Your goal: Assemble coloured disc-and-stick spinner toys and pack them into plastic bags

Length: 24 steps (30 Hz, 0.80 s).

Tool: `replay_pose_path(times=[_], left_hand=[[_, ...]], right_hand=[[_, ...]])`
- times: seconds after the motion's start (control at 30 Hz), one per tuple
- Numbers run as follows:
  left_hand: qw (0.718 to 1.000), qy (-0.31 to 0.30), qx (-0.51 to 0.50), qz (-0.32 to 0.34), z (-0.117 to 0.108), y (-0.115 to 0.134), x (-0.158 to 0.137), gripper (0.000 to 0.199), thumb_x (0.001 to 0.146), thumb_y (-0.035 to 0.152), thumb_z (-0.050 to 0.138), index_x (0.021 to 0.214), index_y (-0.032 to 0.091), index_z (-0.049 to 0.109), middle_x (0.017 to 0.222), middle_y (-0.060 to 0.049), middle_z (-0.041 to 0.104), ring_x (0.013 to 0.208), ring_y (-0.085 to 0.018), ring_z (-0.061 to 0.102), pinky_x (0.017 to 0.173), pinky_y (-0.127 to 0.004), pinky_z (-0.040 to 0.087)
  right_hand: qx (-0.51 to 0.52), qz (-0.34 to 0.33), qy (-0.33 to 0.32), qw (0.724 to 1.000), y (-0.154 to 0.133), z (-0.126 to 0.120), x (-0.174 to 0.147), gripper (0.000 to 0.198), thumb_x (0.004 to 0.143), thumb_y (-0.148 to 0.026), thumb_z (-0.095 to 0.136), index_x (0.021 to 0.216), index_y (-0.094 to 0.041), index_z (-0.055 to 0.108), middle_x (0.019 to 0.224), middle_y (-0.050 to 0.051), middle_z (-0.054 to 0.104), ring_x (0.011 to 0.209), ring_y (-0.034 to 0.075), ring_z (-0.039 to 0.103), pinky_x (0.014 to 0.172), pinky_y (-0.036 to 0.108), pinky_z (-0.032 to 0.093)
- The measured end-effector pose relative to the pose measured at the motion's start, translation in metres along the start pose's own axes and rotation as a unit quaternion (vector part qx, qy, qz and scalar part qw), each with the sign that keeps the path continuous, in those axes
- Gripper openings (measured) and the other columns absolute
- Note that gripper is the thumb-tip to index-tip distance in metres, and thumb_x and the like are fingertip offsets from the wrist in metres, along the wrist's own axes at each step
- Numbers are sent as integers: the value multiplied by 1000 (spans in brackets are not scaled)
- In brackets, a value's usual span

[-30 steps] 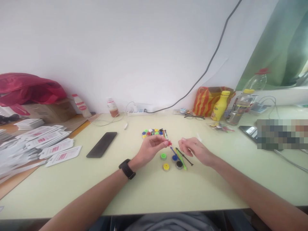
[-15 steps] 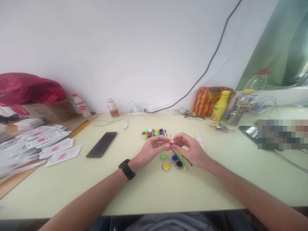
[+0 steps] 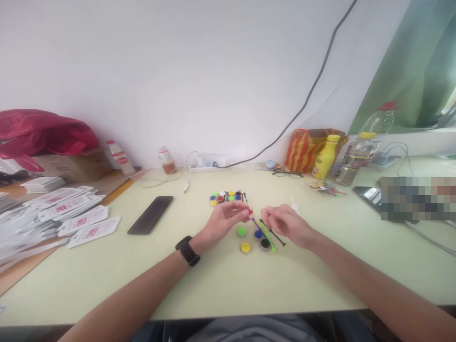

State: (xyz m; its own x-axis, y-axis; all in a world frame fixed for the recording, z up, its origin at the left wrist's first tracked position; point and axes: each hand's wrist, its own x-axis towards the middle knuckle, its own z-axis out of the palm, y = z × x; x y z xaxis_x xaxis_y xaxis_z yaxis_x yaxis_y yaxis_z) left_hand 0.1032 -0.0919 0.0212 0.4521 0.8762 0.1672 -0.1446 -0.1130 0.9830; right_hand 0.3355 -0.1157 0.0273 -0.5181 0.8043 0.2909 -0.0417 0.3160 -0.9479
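My left hand [image 3: 231, 216] is closed, thumb and fingers pinching a small red round piece [image 3: 250, 212] that is mostly covered by the fingertips. My right hand [image 3: 285, 224] hovers a little to the right, its fingers curled together; whatever they may hold is hidden. Under the hands, thin plastic sticks with arrow-like ends lie on the table, among them a green stick [image 3: 272, 244] and a black stick [image 3: 279, 238]. Beside them stand small round pieces with coloured tops: a green one [image 3: 242, 232], a blue one [image 3: 258, 234], a yellow one [image 3: 245, 248] and a black one [image 3: 264, 244].
Behind my left hand sits a cluster of coloured round pieces [image 3: 231, 195] and sticks. A black phone [image 3: 150, 215] lies left, near a pile of white card holders [image 3: 93, 232]. Glasses [image 3: 288, 174], a yellow bottle [image 3: 325, 156] and a striped bag [image 3: 301, 151] stand along the back.
My right hand has drawn away to the right from my left hand, and its fingers have curled. The upright red stick between the hands no longer shows. My left hand keeps its pinch.
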Motion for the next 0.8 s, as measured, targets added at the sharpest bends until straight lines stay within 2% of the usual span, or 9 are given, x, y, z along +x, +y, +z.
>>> replay_pose_path(times=[0.03,0.1,0.17,0.27,0.37,0.5,0.63,0.73,0.8], left_hand=[[1000,1,1,0,0,0,0,34,85,37,85,105,12,73,100,-10,75,87,-20,72,85,-34,56],[1000,-1,3,4,-1,-1,1,33,86,37,84,105,12,73,100,-10,74,87,-20,72,86,-35,56],[1000,-7,0,7,-2,-2,1,32,87,36,84,105,13,73,101,-10,74,89,-20,72,87,-35,56],[1000,-20,-12,5,-1,-2,0,29,87,34,83,104,13,74,103,-9,73,92,-20,71,88,-36,56],[999,-33,-20,-5,1,1,-2,28,87,33,83,103,13,74,99,-9,73,90,-20,71,87,-35,56],[999,-36,-25,-11,3,5,-4,27,87,33,83,102,13,74,96,-8,74,87,-19,71,84,-33,55],[999,-32,-24,-12,3,4,-3,28,87,34,83,103,13,74,95,-8,73,87,-19,71,83,-32,55],[999,-26,-16,-18,1,3,-2,29,88,36,83,103,13,74,92,-8,74,85,-19,71,80,-31,55],[999,-25,-11,-18,0,1,-2,30,87,37,83,103,12,74,93,-9,74,85,-19,71,79,-31,55]], right_hand=[[8,-7,-11,1000,-1,-1,0,67,106,-53,46,48,-19,46,65,2,46,67,16,47,66,32,41],[0,-14,14,1000,0,0,1,62,104,-54,51,53,-19,48,63,1,44,64,15,44,63,32,39],[-15,-9,54,998,3,2,3,46,101,-52,60,69,-19,56,68,0,49,65,14,46,61,30,41],[-34,-16,98,995,8,8,4,24,95,-43,71,100,-22,60,86,0,61,74,15,57,68,29,48],[-77,-30,101,991,11,12,4,26,96,-36,69,117,-25,58,91,0,65,78,16,64,74,31,53],[-122,-47,93,987,10,13,2,22,99,-34,64,119,-26,59,89,1,67,77,17,65,73,33,54],[-175,-78,109,975,11,13,-2,36,99,-33,62,134,-30,53,89,0,63,73,16,61,69,32,53],[-240,-131,131,953,14,11,-5,59,100,-30,60,153,-36,36,96,0,61,70,15,56,67,32,50],[-277,-162,134,938,16,9,-6,64,100,-30,59,157,-35,30,104,2,61,70,15,54,67,32,49]])
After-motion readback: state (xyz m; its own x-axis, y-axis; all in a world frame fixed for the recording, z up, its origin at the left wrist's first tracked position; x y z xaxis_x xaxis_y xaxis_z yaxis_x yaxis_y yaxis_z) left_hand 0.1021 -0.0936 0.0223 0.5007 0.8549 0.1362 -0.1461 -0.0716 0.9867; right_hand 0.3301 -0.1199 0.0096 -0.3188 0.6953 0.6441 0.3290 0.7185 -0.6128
